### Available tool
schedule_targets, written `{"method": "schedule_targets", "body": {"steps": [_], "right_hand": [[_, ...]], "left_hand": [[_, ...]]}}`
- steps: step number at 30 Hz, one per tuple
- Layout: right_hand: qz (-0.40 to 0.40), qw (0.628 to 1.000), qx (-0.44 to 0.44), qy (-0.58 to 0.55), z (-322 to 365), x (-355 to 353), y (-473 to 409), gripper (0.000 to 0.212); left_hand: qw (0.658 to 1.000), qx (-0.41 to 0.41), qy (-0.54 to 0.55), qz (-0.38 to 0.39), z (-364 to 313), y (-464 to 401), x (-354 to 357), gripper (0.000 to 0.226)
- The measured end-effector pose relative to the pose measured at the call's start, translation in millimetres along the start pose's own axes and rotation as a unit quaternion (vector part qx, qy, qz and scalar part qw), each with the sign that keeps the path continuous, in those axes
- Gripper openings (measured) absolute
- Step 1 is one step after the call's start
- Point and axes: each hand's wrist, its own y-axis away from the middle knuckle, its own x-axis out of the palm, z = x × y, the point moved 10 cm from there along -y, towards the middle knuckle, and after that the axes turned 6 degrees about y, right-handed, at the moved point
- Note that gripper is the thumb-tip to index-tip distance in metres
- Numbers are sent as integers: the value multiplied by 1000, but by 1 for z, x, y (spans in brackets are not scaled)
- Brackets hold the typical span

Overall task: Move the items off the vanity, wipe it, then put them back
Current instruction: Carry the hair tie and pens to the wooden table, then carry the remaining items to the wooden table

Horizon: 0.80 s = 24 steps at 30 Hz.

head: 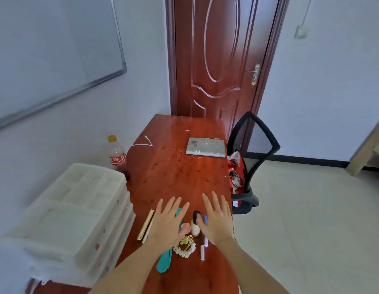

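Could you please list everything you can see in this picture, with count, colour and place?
Red-brown wooden table: one, centre.
Grey flat box: one, far right of table.
White cable: one, far left table edge.
Clear cola bottle with yellow cap: one, left of table.
Translucent white plastic drawer unit: one, left.
Teal flat case: one, near edge, partly under left hand.
Gold pen: one, left of the hands.
Small white bottle with black cap: one, between the hands.
Cream scrunchie: one, near edge.
Black mesh chair: one, right.
Red-brown door: one, behind.
Whiteboard: one, left wall.
Left hand: open, over items.
Right hand: open, over items.
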Motion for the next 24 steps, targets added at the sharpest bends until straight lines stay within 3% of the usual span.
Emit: {"method": "schedule_targets", "body": {"steps": [3,7,13,18,24], "right_hand": [[-43,997,-63,16,22,-39,-5,59],[-69,981,-177,35,59,-79,3,60],[-138,931,-335,-33,159,-155,53,62],[-165,867,-455,-116,269,-214,161,61],[-144,771,-585,-207,365,-248,349,63]], "left_hand": [[997,-70,-13,-25,3,7,-36,57],[979,-166,-13,-121,8,42,-108,56],[935,-269,-93,-211,29,166,-217,56],[861,-411,-201,-223,33,336,-285,58],[741,-575,-273,-212,-34,557,-335,60]]}}
